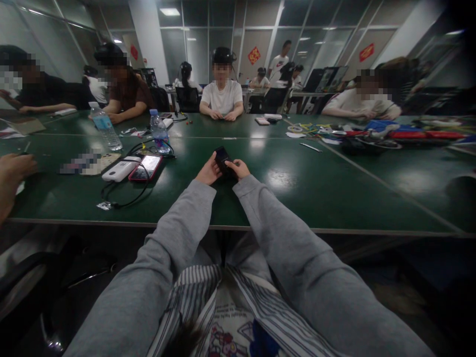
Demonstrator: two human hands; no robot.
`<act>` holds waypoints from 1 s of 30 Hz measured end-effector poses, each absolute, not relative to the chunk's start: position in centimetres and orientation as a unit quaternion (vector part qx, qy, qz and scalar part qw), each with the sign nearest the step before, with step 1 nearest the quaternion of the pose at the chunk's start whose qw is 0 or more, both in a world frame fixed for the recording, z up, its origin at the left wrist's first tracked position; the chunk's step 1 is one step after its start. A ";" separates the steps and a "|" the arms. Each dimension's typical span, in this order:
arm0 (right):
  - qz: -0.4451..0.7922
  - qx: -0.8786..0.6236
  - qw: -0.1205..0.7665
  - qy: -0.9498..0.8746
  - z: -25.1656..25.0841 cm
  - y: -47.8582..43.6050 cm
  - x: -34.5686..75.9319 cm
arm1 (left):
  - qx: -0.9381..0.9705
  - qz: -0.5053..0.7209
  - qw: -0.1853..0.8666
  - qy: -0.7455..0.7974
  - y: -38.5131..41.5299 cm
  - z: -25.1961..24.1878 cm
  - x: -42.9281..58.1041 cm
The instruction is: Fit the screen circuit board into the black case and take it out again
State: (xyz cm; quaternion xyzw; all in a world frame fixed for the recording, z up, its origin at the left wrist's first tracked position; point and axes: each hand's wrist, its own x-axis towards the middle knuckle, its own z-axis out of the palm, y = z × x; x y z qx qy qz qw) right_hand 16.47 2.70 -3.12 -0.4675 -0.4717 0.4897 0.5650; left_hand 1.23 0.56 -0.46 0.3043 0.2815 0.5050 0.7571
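Both my arms in grey sleeves reach out over the dark green table (305, 188). My left hand (208, 172) and my right hand (238, 169) meet around a small black object (223, 159), probably a phone, held tilted just above the tabletop. The fingers of both hands curl round its sides. To the left lie a phone in a red case (146, 168) and a white power bank (119, 169) with black cables.
Two water bottles (105, 127) (160, 132) stand at the left. Several people sit around the table; another person's hand (13, 171) rests at the left edge. Coloured items and a pen (311, 147) lie at the right. The table's near edge runs just below my forearms.
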 end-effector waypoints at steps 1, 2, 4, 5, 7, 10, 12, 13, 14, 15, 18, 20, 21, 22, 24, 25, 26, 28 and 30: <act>0.488 -0.470 0.564 -0.473 -3.1 2.8 16.5 | 0.312 0.506 0.752 0.284 0.6 -0.6 1.3; 0.486 -0.471 0.562 -0.475 -3.2 2.8 16.5 | 0.315 0.509 0.747 0.289 0.7 -0.7 1.4; 0.485 -0.472 0.558 -0.480 -3.1 2.7 16.5 | 0.313 0.516 0.738 0.300 0.8 -1.0 1.4; 0.485 -0.472 0.556 -0.482 -3.1 2.6 16.4 | 0.310 0.519 0.736 0.304 0.9 -1.1 1.4; 0.485 -0.472 0.553 -0.486 -3.0 2.5 16.3 | 0.304 0.522 0.734 0.309 1.0 -1.2 1.4; 0.483 -0.475 0.549 -0.489 -2.9 2.4 16.3 | 0.300 0.524 0.732 0.314 1.1 -1.4 1.4; 0.483 -0.477 0.547 -0.490 -2.9 2.4 16.3 | 0.299 0.524 0.731 0.319 1.1 -1.4 1.3; 0.483 -0.477 0.546 -0.491 -3.0 2.4 16.3 | 0.299 0.524 0.730 0.320 1.1 -1.4 1.3; 0.484 -0.477 0.544 -0.492 -3.0 2.5 16.3 | 0.299 0.524 0.730 0.321 1.1 -1.4 1.3; 0.486 -0.476 0.543 -0.492 -3.1 2.5 16.3 | 0.298 0.524 0.730 0.323 1.1 -1.4 1.3; 0.491 -0.473 0.540 -0.494 -3.3 2.7 16.4 | 0.293 0.526 0.729 0.326 1.1 -1.3 1.4; 0.494 -0.472 0.538 -0.493 -3.4 2.8 16.4 | 0.290 0.528 0.728 0.326 1.1 -1.3 1.4; 0.496 -0.471 0.537 -0.493 -3.4 2.9 16.4 | 0.289 0.529 0.728 0.326 1.1 -1.3 1.4; 0.498 -0.471 0.536 -0.493 -3.5 3.0 16.5 | 0.289 0.529 0.729 0.325 1.1 -1.3 1.4; 0.501 -0.470 0.534 -0.493 -3.5 3.0 16.5 | 0.289 0.530 0.729 0.322 1.1 -1.3 1.4; 0.503 -0.470 0.532 -0.493 -3.5 3.0 16.5 | 0.290 0.531 0.729 0.320 1.1 -1.3 1.4; 0.505 -0.469 0.532 -0.492 -3.5 3.1 16.5 | 0.290 0.532 0.729 0.319 1.1 -1.4 1.4; 0.508 -0.470 0.529 -0.491 -3.5 3.1 16.5 | 0.289 0.533 0.729 0.318 1.1 -1.4 1.4; 0.510 -0.471 0.527 -0.490 -3.5 3.1 16.5 | 0.287 0.532 0.730 0.318 1.2 -1.5 1.3</act>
